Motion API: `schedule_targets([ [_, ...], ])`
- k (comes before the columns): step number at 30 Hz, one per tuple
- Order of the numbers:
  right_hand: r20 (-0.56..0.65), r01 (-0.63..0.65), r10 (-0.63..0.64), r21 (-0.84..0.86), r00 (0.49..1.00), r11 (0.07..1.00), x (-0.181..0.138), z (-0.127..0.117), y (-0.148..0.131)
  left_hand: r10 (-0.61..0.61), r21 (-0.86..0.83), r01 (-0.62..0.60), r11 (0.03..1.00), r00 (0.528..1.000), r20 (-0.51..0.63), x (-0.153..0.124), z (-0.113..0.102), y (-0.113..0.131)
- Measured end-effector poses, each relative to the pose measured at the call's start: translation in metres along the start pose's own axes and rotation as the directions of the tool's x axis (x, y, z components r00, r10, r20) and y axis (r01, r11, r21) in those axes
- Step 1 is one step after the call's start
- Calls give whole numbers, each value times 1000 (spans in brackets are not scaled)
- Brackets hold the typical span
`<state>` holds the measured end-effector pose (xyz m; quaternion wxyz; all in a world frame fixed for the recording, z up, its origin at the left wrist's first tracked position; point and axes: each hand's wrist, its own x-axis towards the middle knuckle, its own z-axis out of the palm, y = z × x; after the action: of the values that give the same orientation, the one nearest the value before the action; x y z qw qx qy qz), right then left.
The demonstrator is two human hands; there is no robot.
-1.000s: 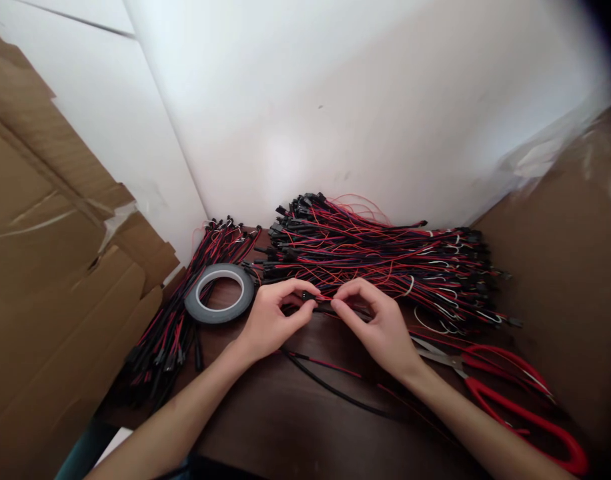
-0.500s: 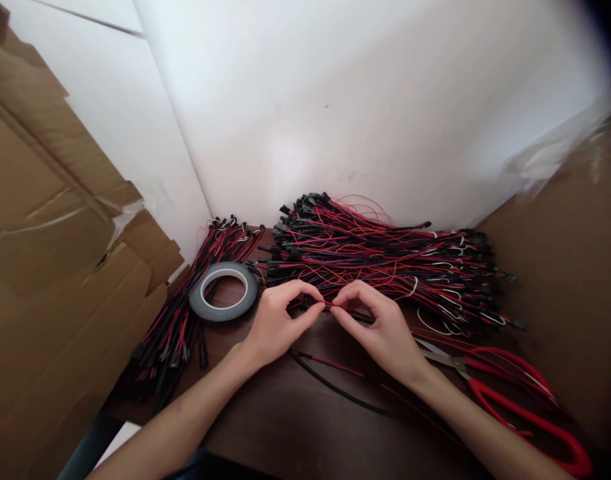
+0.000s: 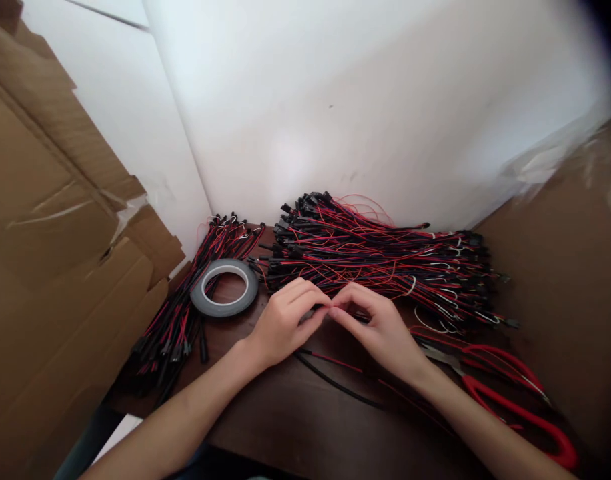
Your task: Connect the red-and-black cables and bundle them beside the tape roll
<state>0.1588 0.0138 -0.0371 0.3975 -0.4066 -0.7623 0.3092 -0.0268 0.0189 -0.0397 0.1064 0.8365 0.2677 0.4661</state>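
My left hand (image 3: 285, 321) and my right hand (image 3: 383, 328) meet above the table, thumb and forefinger of each pinched together, tips touching. Between them they grip a thin red wire, which the fingertips now cover almost fully. Below the hands, a black cable (image 3: 335, 385) and a red lead (image 3: 335, 361) lie on the dark table. Just behind the hands spreads a large pile of red and black wires with connectors (image 3: 365, 257). A roll of grey tape (image 3: 225, 311) lies left of my left hand.
Red-handled scissors (image 3: 538, 423) lie beside my right forearm, their blades partly hidden. At the left is a second wire bundle (image 3: 173, 333), partly under the tape. Cardboard (image 3: 75, 280) stands on the left, more cardboard (image 3: 560, 267) on the right, a white wall (image 3: 335, 100) behind.
My fingertips have come together, closing the small gap where the red wire showed. My left fingers have straightened and turned slightly. The view has shifted a little.
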Motion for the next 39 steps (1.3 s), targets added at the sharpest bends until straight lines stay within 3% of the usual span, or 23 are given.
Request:
schedule_targets([
  [7, -6, 115, -116, -115, 993, 987, 0, -5, 0, -48, -20, 48, 999, 999, 21, 2, 1, 2],
  [19, 41, 104, -98, -210, 994, 972, 2, -12, 1, -176, 50, 172, 984, 980, 92, 3, -1, 2],
  [26, 93, -21, 33, -121, 995, 992, 1, -9, -3, -24, 299, -59, 952, 963, 267, 0, -7, -6],
  [29, 111, -46, 59, -108, 992, 993, 2, -10, -4, -2, 336, -101, 936, 955, 295, 2, -11, -8],
  [35, 76, 0, 10, -131, 997, 991, 1, -9, -4, -99, 127, 58, 990, 933, 345, 4, -14, -7],
  [39, 90, 49, -35, -156, 995, 987, -1, -6, -5, -146, 184, 77, 980, 903, 403, 6, -17, -7],
])
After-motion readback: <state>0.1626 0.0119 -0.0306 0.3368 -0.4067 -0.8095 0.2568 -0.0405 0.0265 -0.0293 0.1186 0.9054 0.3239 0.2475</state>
